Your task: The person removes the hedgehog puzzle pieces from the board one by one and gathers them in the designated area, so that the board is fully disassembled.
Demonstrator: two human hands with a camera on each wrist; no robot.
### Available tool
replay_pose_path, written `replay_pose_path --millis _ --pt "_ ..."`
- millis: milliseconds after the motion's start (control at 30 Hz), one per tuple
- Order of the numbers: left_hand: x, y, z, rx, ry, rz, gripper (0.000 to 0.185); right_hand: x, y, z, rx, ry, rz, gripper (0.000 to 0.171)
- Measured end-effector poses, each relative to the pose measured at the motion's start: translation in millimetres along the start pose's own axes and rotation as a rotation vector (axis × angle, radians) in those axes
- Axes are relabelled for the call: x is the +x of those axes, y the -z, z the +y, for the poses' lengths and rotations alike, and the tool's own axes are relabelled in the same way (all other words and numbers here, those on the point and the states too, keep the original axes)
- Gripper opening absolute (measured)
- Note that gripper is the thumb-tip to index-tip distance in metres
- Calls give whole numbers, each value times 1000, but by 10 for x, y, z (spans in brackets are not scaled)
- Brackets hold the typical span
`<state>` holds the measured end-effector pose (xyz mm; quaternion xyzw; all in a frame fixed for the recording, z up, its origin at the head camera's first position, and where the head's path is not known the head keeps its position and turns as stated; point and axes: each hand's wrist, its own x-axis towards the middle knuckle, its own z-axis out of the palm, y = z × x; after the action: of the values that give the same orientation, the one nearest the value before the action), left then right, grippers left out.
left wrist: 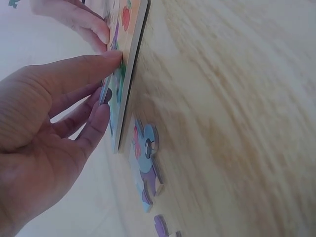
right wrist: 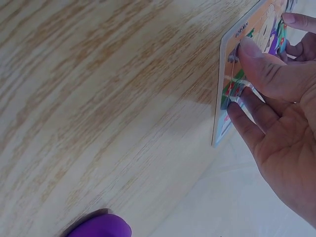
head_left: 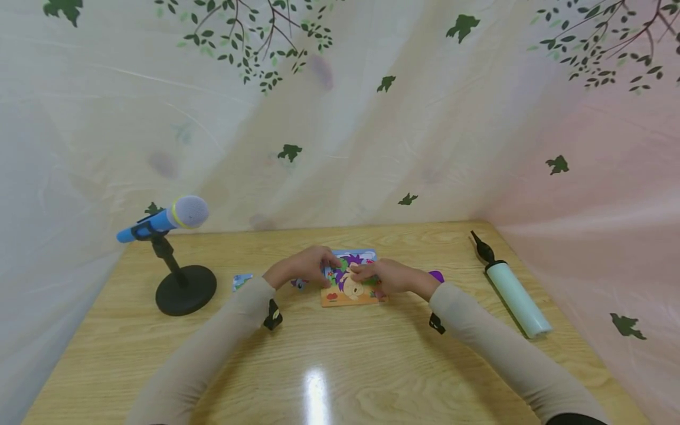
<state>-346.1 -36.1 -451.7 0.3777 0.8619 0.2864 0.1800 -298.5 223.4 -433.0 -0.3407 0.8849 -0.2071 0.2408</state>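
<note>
A jigsaw puzzle board point(head_left: 332, 300) with a purple-haired cartoon figure lies flat on the table, between both hands. At its left side my left hand point(head_left: 313, 262) pinches a puzzle piece point(left wrist: 113, 89) on the board, thumb on one side and fingers on the other. My right hand point(head_left: 390, 276) spans another piece point(right wrist: 234, 74) at the board's right side, thumb and fingertips at its edges. Fingers partly cover both pieces. Beside the board, near the left wrist, lies a loose blue-and-purple piece point(left wrist: 148, 148). Another loose piece point(head_left: 242, 280) lies farther left.
On the left stands a blue toy microphone point(head_left: 164, 221) on a black stand point(head_left: 186, 289). A pale green hand pump point(head_left: 517, 298) with a black nozzle lies at the right. Behind the right wrist shows a purple object point(right wrist: 101, 227), mostly hidden. A leaf-printed curtain point(head_left: 345, 147) hangs behind the table.
</note>
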Motion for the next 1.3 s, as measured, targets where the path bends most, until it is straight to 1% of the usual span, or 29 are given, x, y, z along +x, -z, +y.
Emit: replay_pose_path --millis 367,600,833,1033,1100,1200,1300 --pt "-41 -28 43 -21 48 22 49 2 -3 -11 1 2 5 68" --pt "-97 -5 45 -17 33 46 50 16 -5 1 -19 1 3 68" --pt "-173 5 -1 -26 35 60 51 19 -18 6 -16 -22 -1 70" --pt "-297 40 -20 -49 33 68 55 14 -38 0 -21 -24 6 69" --pt "-351 65 -22 -46 21 78 57 8 -39 -11 -19 -25 5 69" --pt "-463 115 -3 -55 -6 93 59 2 -38 -21 -2 -25 7 70" --pt "-576 156 2 -71 -17 104 62 -5 -34 -23 20 -35 9 70"
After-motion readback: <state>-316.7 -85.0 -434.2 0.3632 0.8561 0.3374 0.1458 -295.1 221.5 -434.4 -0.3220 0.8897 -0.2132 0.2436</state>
